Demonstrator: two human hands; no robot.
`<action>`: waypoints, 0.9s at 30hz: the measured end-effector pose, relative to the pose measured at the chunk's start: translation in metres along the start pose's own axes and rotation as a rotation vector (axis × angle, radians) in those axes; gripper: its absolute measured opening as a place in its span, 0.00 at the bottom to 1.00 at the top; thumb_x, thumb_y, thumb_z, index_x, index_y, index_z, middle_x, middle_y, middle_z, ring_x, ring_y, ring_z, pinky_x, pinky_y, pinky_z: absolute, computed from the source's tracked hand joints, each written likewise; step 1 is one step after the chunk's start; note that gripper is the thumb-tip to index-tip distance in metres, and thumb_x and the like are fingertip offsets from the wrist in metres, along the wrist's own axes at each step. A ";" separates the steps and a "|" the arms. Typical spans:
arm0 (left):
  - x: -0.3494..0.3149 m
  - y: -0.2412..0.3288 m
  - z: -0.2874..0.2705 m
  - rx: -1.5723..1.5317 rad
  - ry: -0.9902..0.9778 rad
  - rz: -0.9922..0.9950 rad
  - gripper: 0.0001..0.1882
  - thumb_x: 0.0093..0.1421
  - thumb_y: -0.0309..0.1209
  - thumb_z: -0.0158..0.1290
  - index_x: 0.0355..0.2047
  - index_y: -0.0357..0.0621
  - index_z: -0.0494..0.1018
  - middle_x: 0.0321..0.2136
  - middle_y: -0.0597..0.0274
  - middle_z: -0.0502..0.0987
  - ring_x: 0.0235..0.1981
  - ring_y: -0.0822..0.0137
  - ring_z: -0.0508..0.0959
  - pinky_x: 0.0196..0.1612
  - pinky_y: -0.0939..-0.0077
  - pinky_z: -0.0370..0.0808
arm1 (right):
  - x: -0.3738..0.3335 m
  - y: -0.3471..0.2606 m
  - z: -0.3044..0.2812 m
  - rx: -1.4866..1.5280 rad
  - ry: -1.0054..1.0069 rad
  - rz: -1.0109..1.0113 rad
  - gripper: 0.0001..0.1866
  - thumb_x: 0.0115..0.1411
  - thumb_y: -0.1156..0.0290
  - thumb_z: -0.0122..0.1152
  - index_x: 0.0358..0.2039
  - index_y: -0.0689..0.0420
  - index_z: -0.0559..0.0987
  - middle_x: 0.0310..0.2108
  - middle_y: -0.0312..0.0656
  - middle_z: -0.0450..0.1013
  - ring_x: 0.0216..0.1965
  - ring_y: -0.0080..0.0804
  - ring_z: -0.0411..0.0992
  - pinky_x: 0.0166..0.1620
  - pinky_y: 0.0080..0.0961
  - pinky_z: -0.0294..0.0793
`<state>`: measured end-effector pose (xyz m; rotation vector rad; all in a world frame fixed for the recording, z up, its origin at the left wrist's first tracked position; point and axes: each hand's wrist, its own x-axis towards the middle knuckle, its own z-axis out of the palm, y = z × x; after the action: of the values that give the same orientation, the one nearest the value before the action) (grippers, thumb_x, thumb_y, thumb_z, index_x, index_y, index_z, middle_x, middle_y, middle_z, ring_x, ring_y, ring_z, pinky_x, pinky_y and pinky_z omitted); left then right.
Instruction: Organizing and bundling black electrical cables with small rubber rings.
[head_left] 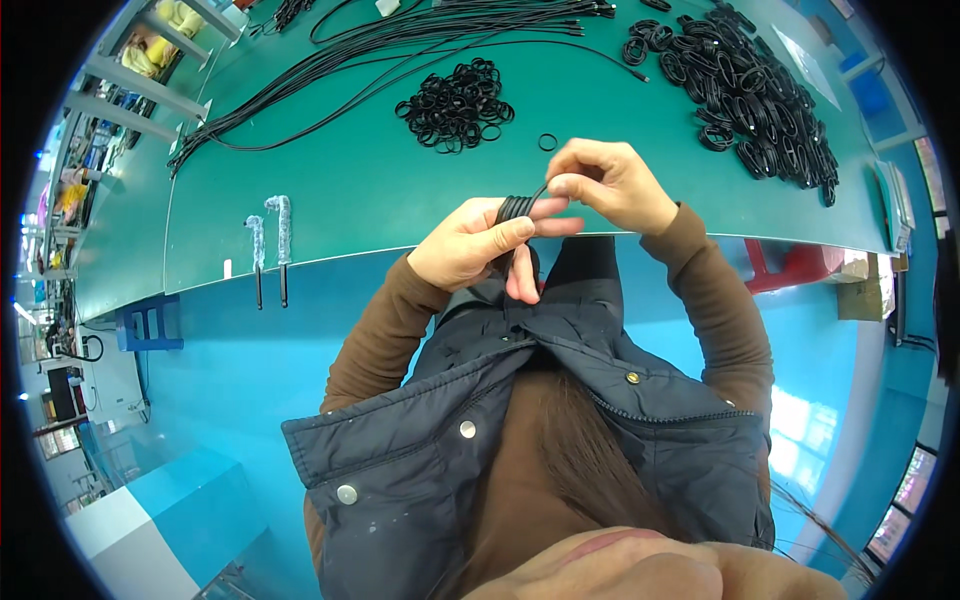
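Note:
A black cable is wound in several loops round the fingers of my left hand, just above the table's near edge. The left thumb lies against the loops, and some fingertips stick out past them. My right hand is at the right of the coil, with thumb and forefinger pinched on the cable where it leaves the loops. Just beyond the right hand, a single black ring lies on the green table. Farther off is a heap of similar black rings.
Long black cables stretch across the far left of the table. At the right is a large pile of coiled black cables. Two plastic-wrapped tools overhang the near edge at left. A red stool stands below the table's right side.

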<state>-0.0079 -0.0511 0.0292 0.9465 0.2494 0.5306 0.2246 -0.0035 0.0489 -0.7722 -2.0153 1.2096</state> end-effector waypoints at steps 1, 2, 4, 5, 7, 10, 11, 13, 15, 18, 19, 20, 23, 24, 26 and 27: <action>-0.001 0.001 0.003 -0.046 -0.013 0.033 0.21 0.69 0.32 0.42 0.58 0.33 0.64 0.51 0.35 0.71 0.43 0.56 0.80 0.44 0.74 0.79 | -0.006 0.007 0.003 0.014 0.064 0.010 0.01 0.57 0.78 0.59 0.30 0.60 0.78 0.20 0.33 0.72 0.18 0.19 0.64 0.23 0.16 0.64; -0.001 0.003 0.006 -0.092 -0.026 0.066 0.21 0.69 0.32 0.41 0.58 0.33 0.63 0.51 0.36 0.71 0.44 0.56 0.80 0.45 0.73 0.79 | -0.013 0.013 0.005 0.027 0.127 0.021 0.02 0.57 0.77 0.59 0.31 0.60 0.78 0.19 0.33 0.72 0.18 0.19 0.64 0.22 0.18 0.64; 0.000 0.005 0.009 -0.141 -0.035 0.102 0.21 0.69 0.32 0.41 0.59 0.33 0.63 0.52 0.36 0.71 0.45 0.55 0.79 0.46 0.73 0.79 | -0.026 0.021 0.014 0.028 0.205 0.093 0.03 0.59 0.76 0.57 0.32 0.59 0.78 0.19 0.34 0.71 0.18 0.20 0.64 0.22 0.19 0.64; 0.002 0.006 0.010 -0.170 0.038 0.205 0.21 0.69 0.31 0.42 0.59 0.33 0.63 0.53 0.37 0.70 0.46 0.54 0.79 0.47 0.72 0.78 | -0.035 0.023 0.020 0.015 0.219 0.156 0.04 0.60 0.76 0.56 0.33 0.59 0.78 0.19 0.34 0.71 0.18 0.21 0.64 0.23 0.19 0.65; 0.011 0.010 0.010 -0.222 0.183 0.410 0.21 0.69 0.31 0.42 0.59 0.34 0.62 0.54 0.39 0.69 0.47 0.53 0.78 0.49 0.70 0.77 | -0.056 0.026 0.039 -0.149 0.138 0.195 0.06 0.60 0.76 0.54 0.39 0.59 0.76 0.20 0.39 0.73 0.17 0.27 0.67 0.22 0.23 0.66; 0.021 0.006 0.004 -0.153 0.303 0.538 0.22 0.68 0.31 0.43 0.60 0.34 0.61 0.56 0.40 0.67 0.50 0.51 0.76 0.52 0.67 0.75 | -0.070 0.005 0.057 -0.382 0.060 0.134 0.06 0.58 0.76 0.55 0.37 0.59 0.74 0.21 0.41 0.74 0.17 0.30 0.68 0.22 0.25 0.66; 0.023 0.001 -0.001 -0.060 0.347 0.558 0.23 0.68 0.31 0.43 0.61 0.34 0.59 0.58 0.40 0.65 0.52 0.50 0.74 0.54 0.65 0.74 | -0.070 -0.007 0.057 -0.542 -0.002 0.094 0.06 0.58 0.75 0.55 0.36 0.59 0.73 0.22 0.42 0.74 0.17 0.31 0.69 0.22 0.25 0.67; 0.027 -0.008 -0.006 0.125 0.425 0.592 0.25 0.68 0.32 0.43 0.62 0.34 0.57 0.61 0.40 0.61 0.56 0.47 0.70 0.58 0.62 0.71 | -0.066 -0.031 0.051 -0.864 -0.122 0.015 0.06 0.56 0.75 0.56 0.34 0.59 0.72 0.23 0.43 0.75 0.18 0.33 0.69 0.23 0.26 0.67; 0.028 -0.012 -0.004 0.169 0.449 0.568 0.25 0.68 0.32 0.44 0.62 0.33 0.57 0.60 0.40 0.62 0.56 0.48 0.71 0.58 0.61 0.71 | -0.050 -0.054 0.040 -0.972 -0.109 -0.124 0.05 0.53 0.73 0.58 0.28 0.56 0.71 0.30 0.42 0.76 0.26 0.33 0.73 0.29 0.28 0.71; 0.032 -0.020 0.000 0.297 0.513 0.511 0.24 0.68 0.32 0.44 0.61 0.33 0.59 0.58 0.40 0.65 0.54 0.49 0.72 0.59 0.61 0.70 | -0.027 -0.051 0.022 -1.169 0.005 -0.335 0.03 0.53 0.73 0.57 0.30 0.54 0.73 0.36 0.39 0.76 0.36 0.29 0.74 0.40 0.28 0.72; 0.032 -0.021 0.001 0.296 0.512 0.508 0.24 0.68 0.32 0.44 0.61 0.33 0.59 0.58 0.40 0.65 0.54 0.49 0.72 0.59 0.61 0.70 | -0.015 -0.047 0.019 -1.122 0.121 -0.487 0.03 0.53 0.73 0.56 0.30 0.53 0.73 0.37 0.38 0.75 0.39 0.29 0.73 0.43 0.27 0.71; 0.031 -0.023 0.002 0.269 0.479 0.463 0.23 0.68 0.31 0.44 0.60 0.33 0.60 0.56 0.41 0.67 0.53 0.50 0.74 0.57 0.62 0.71 | -0.003 -0.042 0.015 -1.068 0.235 -0.638 0.03 0.53 0.72 0.56 0.30 0.52 0.74 0.38 0.37 0.75 0.41 0.28 0.72 0.46 0.27 0.70; 0.026 -0.024 0.001 0.186 0.366 0.323 0.20 0.67 0.28 0.45 0.58 0.33 0.64 0.52 0.43 0.72 0.47 0.55 0.78 0.53 0.67 0.74 | 0.008 -0.020 0.006 -0.955 0.167 -0.573 0.06 0.56 0.75 0.55 0.35 0.55 0.77 0.43 0.38 0.76 0.42 0.32 0.73 0.47 0.25 0.72; 0.024 -0.024 0.000 0.184 0.369 0.324 0.20 0.67 0.28 0.45 0.58 0.33 0.64 0.52 0.43 0.72 0.47 0.55 0.78 0.53 0.67 0.74 | 0.009 -0.014 0.006 -0.953 0.165 -0.573 0.06 0.56 0.75 0.55 0.35 0.55 0.77 0.43 0.38 0.76 0.42 0.32 0.73 0.47 0.25 0.72; 0.023 -0.024 -0.002 0.176 0.314 0.312 0.19 0.67 0.28 0.44 0.57 0.32 0.65 0.50 0.43 0.73 0.46 0.56 0.79 0.51 0.68 0.76 | 0.011 -0.003 0.006 -0.498 0.006 -0.241 0.09 0.58 0.73 0.54 0.39 0.56 0.76 0.45 0.38 0.76 0.43 0.34 0.74 0.48 0.26 0.72; 0.023 -0.023 -0.004 0.172 0.287 0.306 0.19 0.67 0.28 0.44 0.56 0.31 0.65 0.49 0.44 0.74 0.45 0.56 0.79 0.50 0.69 0.76 | 0.011 0.001 0.007 -0.269 -0.071 -0.075 0.10 0.59 0.73 0.53 0.41 0.57 0.76 0.46 0.39 0.76 0.44 0.35 0.74 0.48 0.26 0.72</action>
<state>0.0173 -0.0474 0.0086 1.0820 0.4163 0.9405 0.2121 0.0018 0.0479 -0.7816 -2.2746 0.9468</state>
